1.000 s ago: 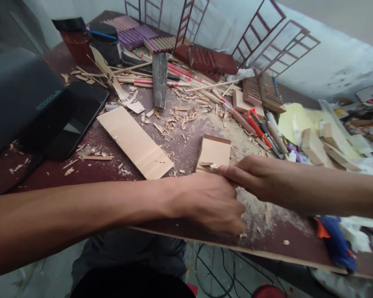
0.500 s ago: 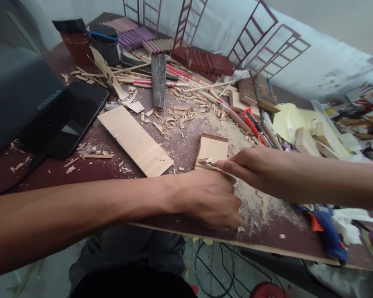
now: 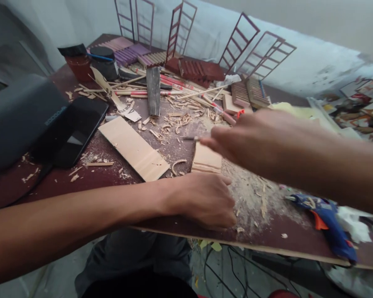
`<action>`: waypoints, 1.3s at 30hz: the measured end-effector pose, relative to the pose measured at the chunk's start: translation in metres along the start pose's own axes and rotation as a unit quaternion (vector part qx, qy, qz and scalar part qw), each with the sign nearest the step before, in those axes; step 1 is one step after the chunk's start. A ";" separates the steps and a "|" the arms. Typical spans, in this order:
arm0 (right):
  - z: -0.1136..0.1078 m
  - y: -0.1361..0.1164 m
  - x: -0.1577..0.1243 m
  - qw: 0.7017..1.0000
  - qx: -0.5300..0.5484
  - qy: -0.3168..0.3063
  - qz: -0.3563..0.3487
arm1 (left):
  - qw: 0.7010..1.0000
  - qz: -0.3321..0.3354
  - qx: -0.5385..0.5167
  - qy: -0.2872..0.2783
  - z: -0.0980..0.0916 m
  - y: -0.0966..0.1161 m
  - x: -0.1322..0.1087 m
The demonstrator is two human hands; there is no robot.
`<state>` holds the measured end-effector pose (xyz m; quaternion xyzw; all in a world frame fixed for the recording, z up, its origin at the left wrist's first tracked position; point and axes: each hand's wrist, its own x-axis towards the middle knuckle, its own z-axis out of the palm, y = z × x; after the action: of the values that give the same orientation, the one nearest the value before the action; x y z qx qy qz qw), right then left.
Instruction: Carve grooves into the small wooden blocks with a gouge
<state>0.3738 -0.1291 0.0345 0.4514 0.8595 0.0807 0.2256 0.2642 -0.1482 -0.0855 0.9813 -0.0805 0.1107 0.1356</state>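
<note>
My left hand point(image 3: 205, 200) presses down near the table's front edge, its fingers closed on the near end of a small pale wood block point(image 3: 207, 158). Grooves cross the block just beyond the knuckles. Above the block's far end, my right hand point(image 3: 236, 138) is closed around a thin carving blade point(image 3: 190, 138) that points left and is blurred. To the left lies a longer flat wood board point(image 3: 133, 148). A curled shaving point(image 3: 178, 165) rests between board and block.
A dark phone point(image 3: 76, 130) and grey case point(image 3: 21, 120) are at left. Wood sticks, a dark wedge point(image 3: 153, 91) and small ladder frames point(image 3: 240, 41) stand or lie behind. A blue glue gun point(image 3: 328, 223) lies at right.
My right hand has lifted and moved away from me with the blade, off the block's grooved part. A curled shaving now lies beside the block. My left hand stays in place.
</note>
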 end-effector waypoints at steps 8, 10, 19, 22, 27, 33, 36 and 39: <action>0.028 0.010 -0.002 0.977 0.209 -0.003 -0.033 | 0.998 -0.018 0.030 -0.043 -0.002 0.002 0.001; 0.037 0.005 0.003 0.962 0.268 -0.010 -0.056 | 0.997 -0.031 0.015 -0.062 -0.003 0.001 0.002; 0.040 -0.001 0.021 0.942 0.308 -0.038 -0.129 | 0.995 -0.039 -0.014 -0.088 -0.007 0.000 0.003; 0.038 -0.005 0.021 0.946 0.292 -0.048 -0.131 | 0.993 -0.059 -0.031 -0.095 -0.009 0.002 0.003; 0.028 0.001 0.021 0.939 0.335 0.024 -0.077 | 0.998 -0.026 -0.020 -0.061 -0.005 0.000 0.002; 0.032 0.020 0.005 0.941 0.326 0.047 -0.076 | 0.999 0.025 0.032 0.036 0.007 -0.002 -0.002; 0.043 0.021 -0.007 0.941 0.329 -0.003 -0.075 | 0.999 0.017 0.038 0.023 0.006 -0.001 -0.003; 0.051 0.017 -0.012 0.945 0.318 -0.011 -0.070 | 0.999 0.002 0.032 -0.012 0.003 0.000 -0.002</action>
<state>0.4160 -0.1324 -0.0005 0.4394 0.8673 -0.2180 0.0852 0.2627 -0.1487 -0.0887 0.9862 -0.0804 0.1018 0.1030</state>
